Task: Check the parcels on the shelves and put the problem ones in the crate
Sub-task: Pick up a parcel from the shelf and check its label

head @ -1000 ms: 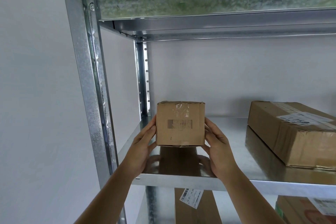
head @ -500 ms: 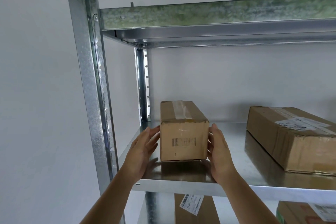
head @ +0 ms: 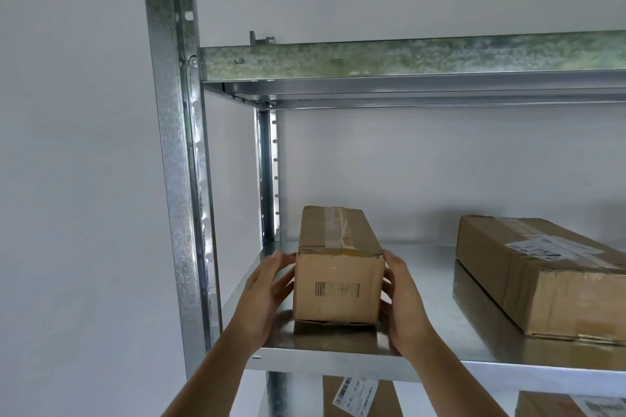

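Note:
A long brown cardboard parcel [head: 337,267] lies on the metal shelf [head: 433,284] near its left end, its barcoded end face toward me and clear tape along its top. My left hand [head: 267,294] lies flat against the parcel's left side with the fingers fairly straight. My right hand [head: 399,301] presses the right side the same way. The parcel's bottom front edge looks slightly crushed. No crate is in view.
A larger flat parcel [head: 548,274] with a white label lies on the same shelf at the right. Two more labelled parcels [head: 359,398] [head: 572,404] sit on the shelf below. The steel upright [head: 176,159] stands at the left, and another shelf [head: 406,57] runs overhead.
The parcel, held up with its end face toward me a second ago, has come down flat onto the shelf. Both hands stay at its sides.

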### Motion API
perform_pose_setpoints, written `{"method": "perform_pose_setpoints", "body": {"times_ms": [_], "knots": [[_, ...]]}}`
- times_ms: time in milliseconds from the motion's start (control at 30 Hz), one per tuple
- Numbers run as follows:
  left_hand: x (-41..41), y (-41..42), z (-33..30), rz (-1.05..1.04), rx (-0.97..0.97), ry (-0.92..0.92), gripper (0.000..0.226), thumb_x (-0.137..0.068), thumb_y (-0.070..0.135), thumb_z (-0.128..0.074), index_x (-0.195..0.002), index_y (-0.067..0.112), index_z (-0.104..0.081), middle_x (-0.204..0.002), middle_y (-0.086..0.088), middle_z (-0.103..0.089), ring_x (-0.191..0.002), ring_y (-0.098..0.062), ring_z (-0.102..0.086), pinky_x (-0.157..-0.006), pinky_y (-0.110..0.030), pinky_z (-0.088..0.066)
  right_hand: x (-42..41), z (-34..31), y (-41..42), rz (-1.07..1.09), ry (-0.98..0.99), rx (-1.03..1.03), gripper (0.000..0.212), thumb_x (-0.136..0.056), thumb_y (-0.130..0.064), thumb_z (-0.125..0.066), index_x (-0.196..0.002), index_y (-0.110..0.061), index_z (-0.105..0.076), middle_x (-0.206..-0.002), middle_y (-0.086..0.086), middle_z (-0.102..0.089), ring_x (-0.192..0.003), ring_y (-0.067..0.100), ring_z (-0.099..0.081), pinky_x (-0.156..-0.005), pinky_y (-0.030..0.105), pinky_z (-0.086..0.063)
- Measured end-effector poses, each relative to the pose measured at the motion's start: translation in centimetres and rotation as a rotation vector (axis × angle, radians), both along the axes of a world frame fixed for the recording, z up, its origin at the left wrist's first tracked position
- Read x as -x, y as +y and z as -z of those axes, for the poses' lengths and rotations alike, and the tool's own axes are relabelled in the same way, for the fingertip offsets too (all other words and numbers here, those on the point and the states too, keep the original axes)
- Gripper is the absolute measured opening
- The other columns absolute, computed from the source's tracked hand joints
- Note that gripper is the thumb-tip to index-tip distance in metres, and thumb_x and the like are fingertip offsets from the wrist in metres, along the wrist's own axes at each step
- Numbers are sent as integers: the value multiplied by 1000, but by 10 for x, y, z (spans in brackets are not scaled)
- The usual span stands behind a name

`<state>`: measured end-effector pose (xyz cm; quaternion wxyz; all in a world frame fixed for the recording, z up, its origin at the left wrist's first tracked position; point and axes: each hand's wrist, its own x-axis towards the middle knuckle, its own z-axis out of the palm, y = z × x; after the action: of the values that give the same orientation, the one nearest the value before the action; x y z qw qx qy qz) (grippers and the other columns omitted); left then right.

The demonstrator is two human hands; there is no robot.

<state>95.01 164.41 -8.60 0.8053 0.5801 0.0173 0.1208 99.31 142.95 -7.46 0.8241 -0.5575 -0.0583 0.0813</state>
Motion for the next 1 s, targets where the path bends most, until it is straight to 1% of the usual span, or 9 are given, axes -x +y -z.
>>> {"method": "perform_pose_setpoints", "body": {"times_ms": [100, 200, 267, 333, 500, 633, 767, 867, 1000], "knots": [[1, 2, 1, -13, -23, 24, 47, -100, 59, -46, -127, 25, -64, -130, 7, -72, -129, -27, -63, -105, -62, -51, 5, -3, -1, -13, 38, 42, 46, -102, -56, -47, -134, -26, -59, -132, 5, -66, -118, 31, -64, -93, 52, -58], [1, 1, 0, -37, -13, 71, 49, -94, 61, -50, -115, 20, -66, -125, 2, -75, -125, -29, -65, -96, -51, -57, 10, -8, -6, -29, 41, 98, 42, -101, -52, -51, -130, -23, -61, -127, 5, -67, -115, 29, -65, -84, 43, -57], [2, 1, -4, -62, -44, 127, 48, -97, 61, -51, -106, 17, -68, -121, -2, -76, -119, -30, -68, -87, -44, -59, 10, -12, -13, -31, -11, 158, 40, -100, -49, -56, -129, -22, -62, -126, 4, -68, -117, 26, -65, -91, 44, -57], [1, 2, -14, -99, -112, 163, 47, -100, 57, -53, -102, 13, -68, -114, -5, -78, -114, -29, -69, -90, -43, -57, 6, -20, -20, -33, -74, 274, 40, -100, -49, -57, -129, -22, -63, -126, 3, -69, -118, 23, -65, -100, 45, -55], [-6, 6, -58, -99, -378, 277, 40, -98, 46, -66, -118, 12, -73, -105, -8, -79, -105, -28, -72, -100, -47, -57, -10, -51, -28, -62, -52, 558, 42, -96, -56, -62, -116, -21, -73, -110, 3, -77, -103, 25, -74, -100, 51, -57], [-20, 12, -92, 31, -475, 462, 56, -95, 49, -70, -124, 1, -67, -112, -19, -76, -100, -34, -75, -84, -45, -64, -24, -82, -25, -160, 4, 690, 41, -99, -43, -65, -119, -7, -68, -107, 17, -76, -94, 35, -77, -87, 52, -62], [-35, 12, -109, 173, -575, 617, 67, -95, 54, -69, -133, -1, -62, -122, -23, -72, -109, -37, -73, -85, -45, -64, -36, -103, -22, -260, 73, 806, 46, -97, -39, -70, -122, 0, -64, -111, 23, -73, -93, 39, -76, -80, 49, -65], [-44, 13, -113, 195, -644, 667, 65, -93, 49, -74, -131, -3, -64, -121, -23, -73, -107, -35, -74, -75, -42, -66, -45, -108, -19, -297, 108, 855, 51, -95, -35, -74, -125, 5, -63, -115, 26, -73, -97, 39, -76, -85, 49, -64], [-47, 18, -115, 241, -640, 693, 64, -91, 43, -78, -130, -6, -64, -119, -25, -74, -106, -35, -75, -77, -42, -66, -50, -113, -17, -329, 135, 851, 49, -93, -27, -77, -121, 10, -64, -110, 27, -74, -94, 40, -77, -78, 48, -65]]}}
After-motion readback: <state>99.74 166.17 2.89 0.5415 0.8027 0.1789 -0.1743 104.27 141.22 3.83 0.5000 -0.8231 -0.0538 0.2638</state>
